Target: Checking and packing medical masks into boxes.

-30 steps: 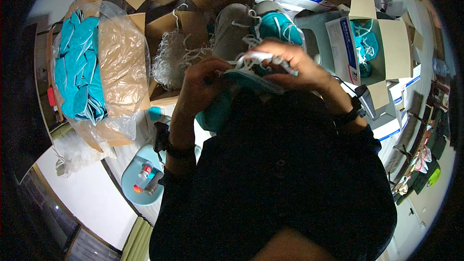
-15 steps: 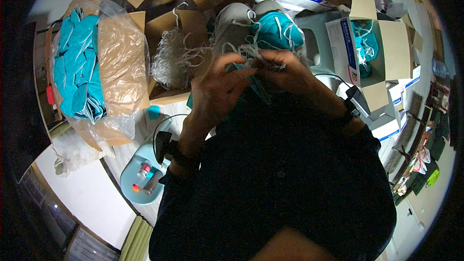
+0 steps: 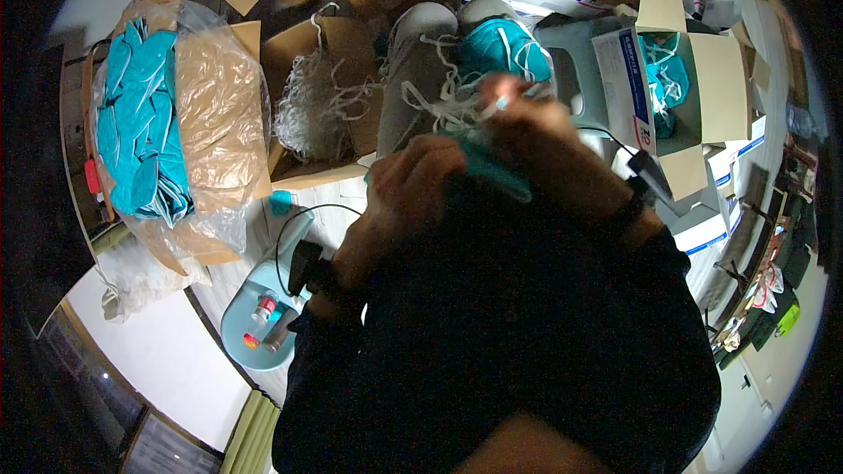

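Observation:
My left hand (image 3: 417, 177) is closed, its curled fingers gripping the edge of a teal face mask (image 3: 492, 167) held low against my dark top. Over that mask is my right hand (image 3: 527, 123), smeared by motion; a pale bit shows at its fingertips, but its grip cannot be made out. White elastic straps (image 3: 430, 101) lie in a loose tangle across my grey-clad lap, just beyond both hands. Another teal mask (image 3: 505, 48) with white straps rests on my right knee. Sleeves and wrists hide part of the held mask.
At left, a plastic-lined carton (image 3: 224, 114) holds a stack of flat teal masks (image 3: 136, 123). Beside it, an open box (image 3: 351, 44) contains a heap of white straps (image 3: 303, 110). An open box (image 3: 720, 88) at right holds strapped masks. A blue stool (image 3: 237, 307) with bottles stands lower left.
My hands have parted from their pinch over the straps. The left drew down and curled onto the mask; the right moved right and blurred. The mask between them shows more.

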{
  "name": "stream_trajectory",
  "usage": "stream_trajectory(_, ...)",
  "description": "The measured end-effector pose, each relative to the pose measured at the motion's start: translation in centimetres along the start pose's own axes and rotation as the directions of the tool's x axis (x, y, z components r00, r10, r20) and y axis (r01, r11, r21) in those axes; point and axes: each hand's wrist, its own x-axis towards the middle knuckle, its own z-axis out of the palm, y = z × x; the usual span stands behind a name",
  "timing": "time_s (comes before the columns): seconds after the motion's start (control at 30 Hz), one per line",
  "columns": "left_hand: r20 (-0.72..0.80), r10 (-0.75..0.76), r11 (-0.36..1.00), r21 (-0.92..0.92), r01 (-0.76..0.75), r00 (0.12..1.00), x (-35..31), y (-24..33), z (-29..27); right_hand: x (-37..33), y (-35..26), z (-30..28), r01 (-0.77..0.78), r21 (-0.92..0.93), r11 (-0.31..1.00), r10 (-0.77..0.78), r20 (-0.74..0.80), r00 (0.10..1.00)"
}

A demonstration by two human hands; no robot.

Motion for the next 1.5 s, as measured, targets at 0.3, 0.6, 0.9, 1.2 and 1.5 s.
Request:
stream_trajectory(0.3,0.037,0.133,0.987,-0.092,-0.129,0.99,0.7,1.0,-4.3,1.1,-8.4,1.7,0.148,-0.63,0.763,-0.037,0.186,0.982)
stream_trajectory(0.6,0.002,0.155,0.968,-0.199,-0.152,0.988,0.9,1.2,-4.0,2.1,-1.5,2.6,0.477,-0.655,0.586,-0.062,0.551,0.832)
stream_trajectory(0.9,-0.285,-0.297,0.939,-0.26,0.225,0.911,-1.4,0.2,-1.4,0.6,-4.7,6.2,-0.213,-0.178,0.961,0.246,0.194,0.949)
stream_trajectory(1.2,-0.659,-0.574,0.816,-0.417,0.4,0.485,-5.7,-7.5,-6.1,-0.5,-3.6,1.3,-0.199,-0.341,0.919,0.233,0.061,0.971)
stream_trajectory(1.5,-0.402,-0.801,0.351,-0.916,-0.195,0.443,1.8,-4.2,-3.4,3.4,-0.4,6.6,0.475,-0.627,0.617,-0.044,0.576,0.817)
